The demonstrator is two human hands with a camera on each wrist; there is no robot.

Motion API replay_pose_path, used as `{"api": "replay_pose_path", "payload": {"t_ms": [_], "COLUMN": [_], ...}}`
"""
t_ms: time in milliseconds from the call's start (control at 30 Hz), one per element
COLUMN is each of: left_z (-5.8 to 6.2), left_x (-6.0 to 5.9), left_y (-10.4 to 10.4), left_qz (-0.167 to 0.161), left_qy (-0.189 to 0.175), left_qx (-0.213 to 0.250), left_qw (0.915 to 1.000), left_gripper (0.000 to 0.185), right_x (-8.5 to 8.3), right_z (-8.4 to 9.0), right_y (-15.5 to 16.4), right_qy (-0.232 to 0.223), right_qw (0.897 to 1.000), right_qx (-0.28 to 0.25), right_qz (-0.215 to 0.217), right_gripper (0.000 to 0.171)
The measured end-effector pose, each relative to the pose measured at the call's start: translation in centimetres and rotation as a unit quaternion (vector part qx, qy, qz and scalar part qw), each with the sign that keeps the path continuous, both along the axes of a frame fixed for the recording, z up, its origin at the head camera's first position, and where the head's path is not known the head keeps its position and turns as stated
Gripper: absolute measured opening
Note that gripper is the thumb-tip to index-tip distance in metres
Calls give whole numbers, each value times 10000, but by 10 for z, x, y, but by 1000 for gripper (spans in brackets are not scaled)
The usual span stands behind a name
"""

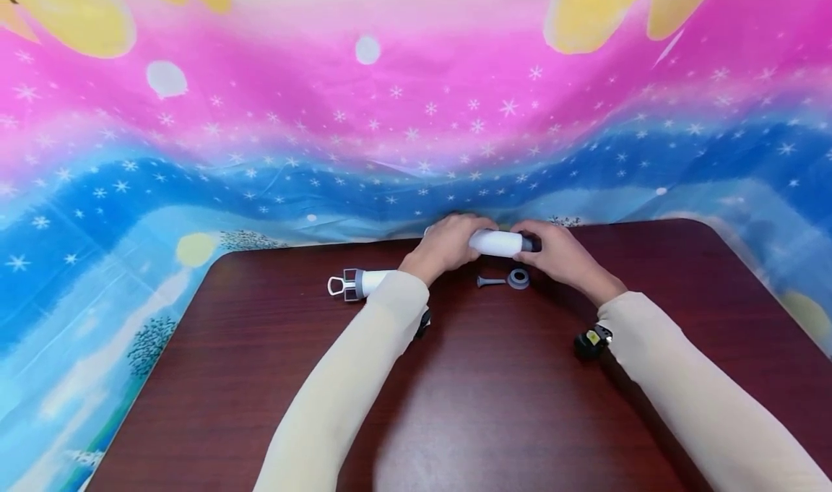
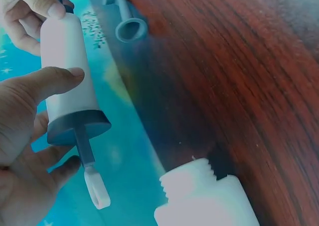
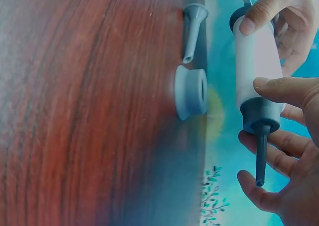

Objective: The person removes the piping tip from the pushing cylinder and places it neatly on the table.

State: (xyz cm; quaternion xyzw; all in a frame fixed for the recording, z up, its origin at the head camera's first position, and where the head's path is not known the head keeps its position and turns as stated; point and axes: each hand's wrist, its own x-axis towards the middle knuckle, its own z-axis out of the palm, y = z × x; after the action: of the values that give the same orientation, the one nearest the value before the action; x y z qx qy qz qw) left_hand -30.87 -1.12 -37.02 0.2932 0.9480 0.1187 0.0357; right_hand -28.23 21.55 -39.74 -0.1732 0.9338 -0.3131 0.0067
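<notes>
Both hands are on a white tube point(image 1: 497, 243) at the table's point(image 1: 494, 405) far edge, around 12 o'clock. Left hand point(image 1: 445, 246) has its fingers curled round the plunger end, right hand point(image 1: 562, 255) grips the grey nozzle end. Just below the tube, at 6 o'clock from it, a loose grey nozzle point(image 1: 489, 282) and a grey ring point(image 1: 518, 278) lie side by side. Over at 9 o'clock, a second tube point(image 1: 360, 284) lies on the table.

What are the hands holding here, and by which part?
Both hold one white tube: the left hand grips its plunger end, the right hand its grey nozzle end.
</notes>
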Motion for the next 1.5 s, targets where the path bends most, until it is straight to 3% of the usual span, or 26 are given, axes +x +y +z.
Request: {"api": "replay_pose_path", "payload": {"t_ms": [233, 467, 833, 1033, 1500], "left_z": [11, 27, 36, 38, 31], "left_x": [17, 42, 74, 88, 107], "left_y": [-11, -32, -62, -75, -103], "left_qz": [-240, -227, -262, -352, -466], "left_qy": [321, 569, 942, 1099, 799], "left_qx": [-13, 28, 94, 346, 1144], "left_qw": [9992, 9981, 9952, 9927, 9891], "left_gripper": [57, 54, 55, 55, 54], "right_x": [14, 27, 51, 61, 80], "right_z": [12, 22, 30, 31, 32], "right_y": [-2, -12, -31, -38, -53], "right_qy": [234, 637, 1090, 1311, 1263], "right_qw": [9995, 9964, 9902, 9849, 9834], "right_qx": [-117, -348, -571, -781, -907], "right_qz": [175, 429, 666, 817, 938], "right_gripper": [39, 42, 45, 44, 43]}}
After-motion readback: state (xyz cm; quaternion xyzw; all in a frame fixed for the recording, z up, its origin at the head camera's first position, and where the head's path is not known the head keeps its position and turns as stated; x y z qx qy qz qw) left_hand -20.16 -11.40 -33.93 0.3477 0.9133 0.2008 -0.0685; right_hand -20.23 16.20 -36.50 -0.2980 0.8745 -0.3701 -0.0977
